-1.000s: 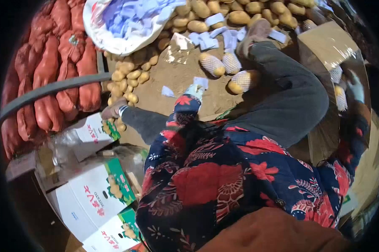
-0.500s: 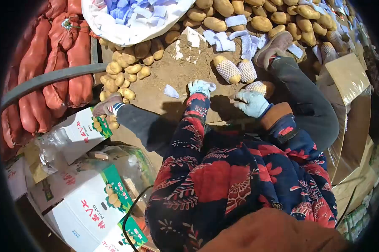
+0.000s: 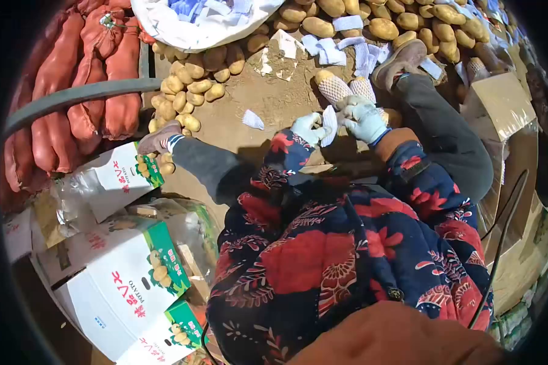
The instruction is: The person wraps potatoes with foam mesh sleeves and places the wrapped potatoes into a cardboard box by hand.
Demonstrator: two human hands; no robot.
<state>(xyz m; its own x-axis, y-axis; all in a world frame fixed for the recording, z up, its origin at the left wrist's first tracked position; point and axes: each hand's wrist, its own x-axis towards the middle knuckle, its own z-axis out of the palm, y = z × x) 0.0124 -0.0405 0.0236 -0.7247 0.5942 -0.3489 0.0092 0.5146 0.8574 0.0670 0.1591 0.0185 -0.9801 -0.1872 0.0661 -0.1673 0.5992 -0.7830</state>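
My left hand (image 3: 308,128), in a pale work glove, is closed on a white foam net sleeve (image 3: 329,126) that stands narrow and upright at its fingers. Just right of the sleeve is my right hand (image 3: 364,119), gloved too, its fingers partly bent and apart with nothing visible in them. Beyond the hands lie two potatoes in foam nets, one netted potato (image 3: 333,89) at the left and another netted potato (image 3: 362,89) beside it. A further potato (image 3: 393,117) shows partly behind my right hand. Another loose foam sleeve (image 3: 252,120) lies on the ground to the left.
A white sack (image 3: 210,38) of bluish foam sleeves stands at the top. Potatoes are heaped at the left (image 3: 189,91) and top right (image 3: 383,28). Red filled sacks (image 3: 122,91) line the far left. Printed potato cartons (image 3: 116,298) lie lower left; an open cardboard box (image 3: 511,164) stands right.
My left hand has come back and to the right, bringing the foam sleeve up between the hands. My right hand has shifted slightly forward, its fingers more bent.
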